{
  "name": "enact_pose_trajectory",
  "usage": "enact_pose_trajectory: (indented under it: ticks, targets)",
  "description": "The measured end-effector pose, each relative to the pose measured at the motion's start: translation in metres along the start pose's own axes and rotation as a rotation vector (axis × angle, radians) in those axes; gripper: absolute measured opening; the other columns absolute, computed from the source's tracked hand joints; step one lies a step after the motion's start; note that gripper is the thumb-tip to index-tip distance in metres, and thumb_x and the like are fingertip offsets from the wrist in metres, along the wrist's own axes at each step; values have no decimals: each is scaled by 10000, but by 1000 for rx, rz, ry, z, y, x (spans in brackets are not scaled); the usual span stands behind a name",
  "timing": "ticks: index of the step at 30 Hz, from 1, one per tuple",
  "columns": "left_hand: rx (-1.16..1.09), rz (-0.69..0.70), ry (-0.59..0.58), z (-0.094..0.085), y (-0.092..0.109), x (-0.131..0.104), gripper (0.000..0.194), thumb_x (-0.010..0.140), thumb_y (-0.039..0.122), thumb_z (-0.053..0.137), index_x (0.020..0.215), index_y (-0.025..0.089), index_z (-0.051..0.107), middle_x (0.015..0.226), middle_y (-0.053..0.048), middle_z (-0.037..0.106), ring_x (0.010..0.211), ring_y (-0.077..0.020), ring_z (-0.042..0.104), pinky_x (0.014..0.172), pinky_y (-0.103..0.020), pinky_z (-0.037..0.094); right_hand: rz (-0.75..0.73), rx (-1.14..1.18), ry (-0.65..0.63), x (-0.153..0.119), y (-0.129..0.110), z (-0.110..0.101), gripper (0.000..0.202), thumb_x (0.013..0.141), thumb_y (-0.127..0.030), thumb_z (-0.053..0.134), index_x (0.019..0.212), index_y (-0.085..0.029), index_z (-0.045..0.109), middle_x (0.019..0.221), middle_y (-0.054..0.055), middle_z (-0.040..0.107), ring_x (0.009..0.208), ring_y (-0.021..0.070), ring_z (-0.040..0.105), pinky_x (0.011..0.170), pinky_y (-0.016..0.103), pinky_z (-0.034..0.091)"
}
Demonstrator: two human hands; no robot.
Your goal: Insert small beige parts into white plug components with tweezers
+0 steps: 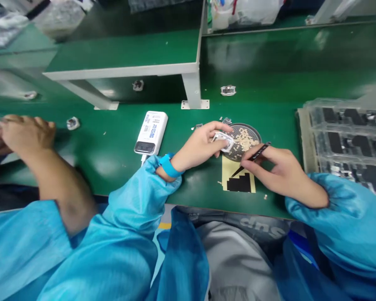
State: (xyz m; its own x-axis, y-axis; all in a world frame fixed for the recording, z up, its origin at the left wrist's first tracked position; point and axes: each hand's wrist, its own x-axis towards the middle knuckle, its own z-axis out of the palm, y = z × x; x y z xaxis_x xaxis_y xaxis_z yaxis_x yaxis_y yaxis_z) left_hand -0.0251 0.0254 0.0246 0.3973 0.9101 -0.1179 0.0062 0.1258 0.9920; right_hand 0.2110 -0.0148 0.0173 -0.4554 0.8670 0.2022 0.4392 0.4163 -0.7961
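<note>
My left hand (pixel 202 144) is closed around a small white-framed part (pixel 224 141), held over the left edge of a round dark dish (pixel 257 133). Many tiny cream-coloured pieces (pixel 246 140) lie in that dish. Black tweezers (pixel 253 157) are gripped in my right hand (pixel 278 171), pointing down and to the left. Their tips are at the upper edge of a black patch (pixel 240 184) with a stepped outline, on a yellow sheet (pixel 227 167). I cannot tell whether the tips hold anything. The sheet lies partly under the dish.
A white power bank (pixel 151 129) with a cable lies left of my left hand. Clear trays (pixel 347 142) of dark parts stand at the right. Behind is a raised green shelf (pixel 128 50) on white legs. Another person's hands (pixel 28 129) are at the left.
</note>
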Motion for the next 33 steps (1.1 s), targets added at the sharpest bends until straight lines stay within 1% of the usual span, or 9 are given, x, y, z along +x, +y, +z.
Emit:
enact_pose_trajectory:
  ticks: [3,7,10,13,16,21,24,29,33]
  targets:
    - [7,51,-23,2,-4,0,218,849,138,697,1055,144,628,857,-31,665,621,-86,579,552,-203,465,41,-14,-9,-1,1,0,148,894,-340,745,952,-211,703,840,31,745,661,153,670,601,280,520]
    - [75,154,-72,2,-7,0,192,877,150,682,1068,131,692,1092,-92,708,857,-142,660,690,-234,518,64,-12,-6,-1,0,0,178,860,-352,783,942,-213,706,847,27,746,624,140,653,596,284,533]
    - [99,137,-37,1,-10,1,287,879,138,693,1165,140,671,1018,-73,727,884,-157,681,758,-252,531,72,9,12,-1,1,2,180,859,-351,784,939,-212,701,847,28,741,611,136,647,593,287,543]
    - [82,103,-14,1,-13,2,219,870,135,715,1084,113,678,975,-79,734,845,-140,685,722,-221,537,86,49,-7,-1,3,5,184,858,-348,787,944,-209,703,872,38,743,650,151,671,613,295,560]
    - [83,91,-50,3,-14,2,191,899,191,709,1071,107,713,1096,-109,740,849,-137,692,596,-170,512,86,106,-2,-1,1,4,165,853,-323,794,942,-215,707,890,40,741,715,169,695,639,299,573]
    - [-9,-19,-96,7,-8,-1,364,969,341,651,1263,129,682,1036,-118,752,762,-174,741,430,-163,432,-3,270,214,-2,-12,-7,122,847,-238,792,923,-241,697,894,33,730,800,192,709,651,314,571]
    - [-30,-48,-80,11,-5,-3,363,980,381,638,1233,128,694,974,-109,748,677,-151,732,405,-164,385,-97,299,378,-1,-17,-12,154,831,-226,806,933,-265,698,860,31,728,762,208,707,635,352,579]
    - [-42,-39,-29,16,-8,-5,254,957,255,658,1175,125,657,745,-24,693,572,-96,658,493,-167,451,-204,261,512,4,-17,-12,176,846,-159,771,954,-272,691,835,48,715,709,215,694,590,380,574]
    - [-43,-18,-9,20,-13,-7,199,917,155,660,1111,126,627,783,-25,697,606,-105,676,584,-198,531,-257,211,576,7,-15,-11,153,851,-200,770,927,-284,667,794,35,700,732,227,701,608,394,577]
